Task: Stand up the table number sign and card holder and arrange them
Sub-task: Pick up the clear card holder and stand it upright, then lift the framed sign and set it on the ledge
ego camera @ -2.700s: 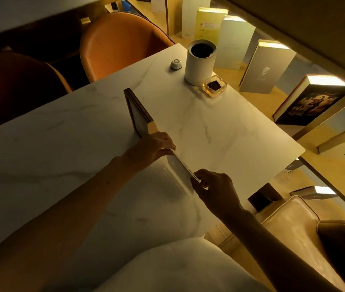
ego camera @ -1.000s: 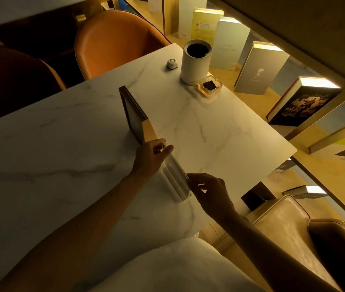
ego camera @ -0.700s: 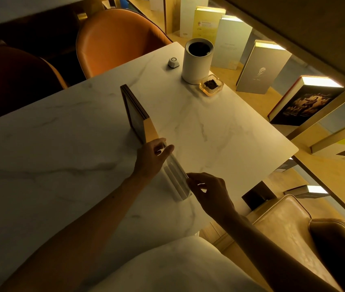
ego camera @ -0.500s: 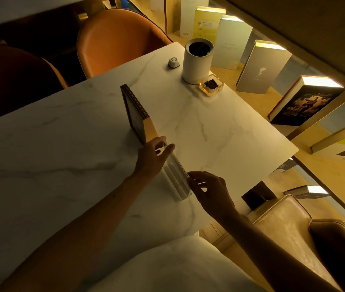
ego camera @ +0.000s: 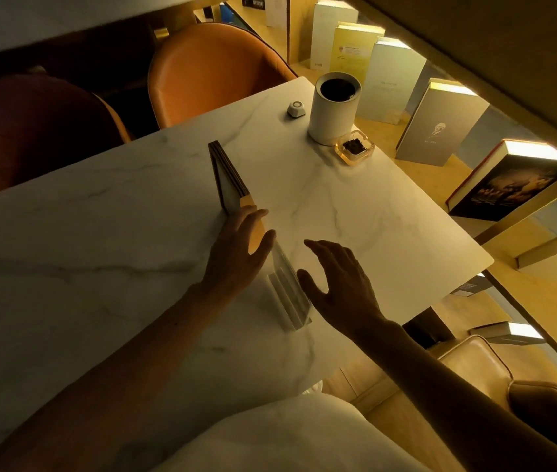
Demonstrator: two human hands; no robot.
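Both upright pieces stood end to end mid-surface, the clear card holder between the open left hand and open right hand, the framed sign beyond.

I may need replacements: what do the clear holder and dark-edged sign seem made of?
Clear holder: likely acrylic, glossy; the marble-look table shows through it. Dark-edged sign: possibly wood or board, matte, with a layered dark edge and tan end; uncertain in dim light.

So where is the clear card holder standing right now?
In the head view the clear card holder stands at table centre, between the open left hand and right hand, nearer than the dark sign.
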